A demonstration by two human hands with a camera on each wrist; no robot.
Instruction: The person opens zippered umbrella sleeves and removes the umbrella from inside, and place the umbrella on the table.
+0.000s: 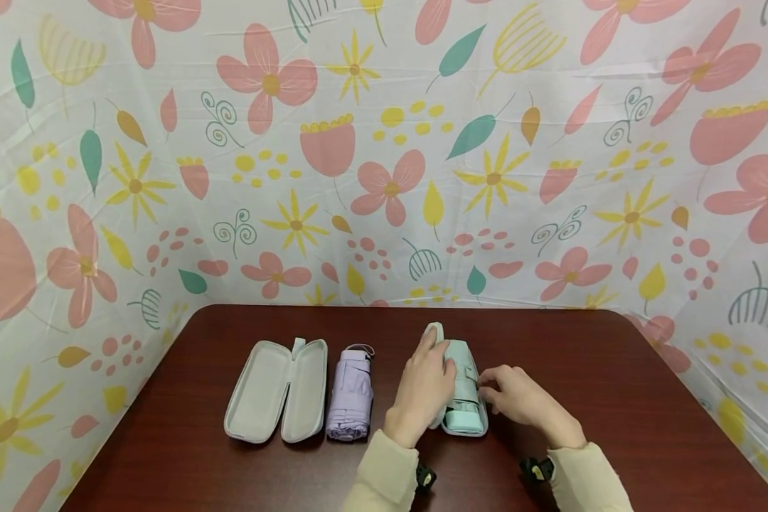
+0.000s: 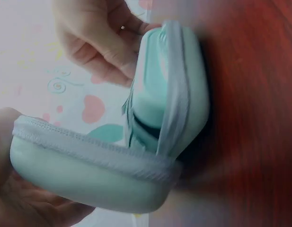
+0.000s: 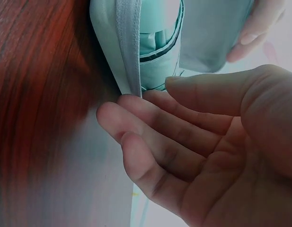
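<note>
A mint-green folding umbrella (image 1: 465, 380) lies in the near half of an opened mint zip case (image 1: 484, 424). My left hand (image 1: 424, 380) grips the case's raised lid (image 2: 93, 165), which stands tilted up along the umbrella's left side. On the other side, my right hand (image 1: 518, 398) has its fingers loosely bent at the case's right edge. Seen from the right wrist, the fingertips (image 3: 131, 106) are right at the zipper rim (image 3: 129, 47), with the thumb held apart from them near the umbrella's fabric.
Left of the hands lies a lilac folded umbrella (image 1: 350, 395) with a wrist loop. Beyond it, a light grey case (image 1: 256, 391) lies open. All stand on a dark red-brown table (image 1: 569, 348), backed by a flower-printed cloth (image 1: 384, 178).
</note>
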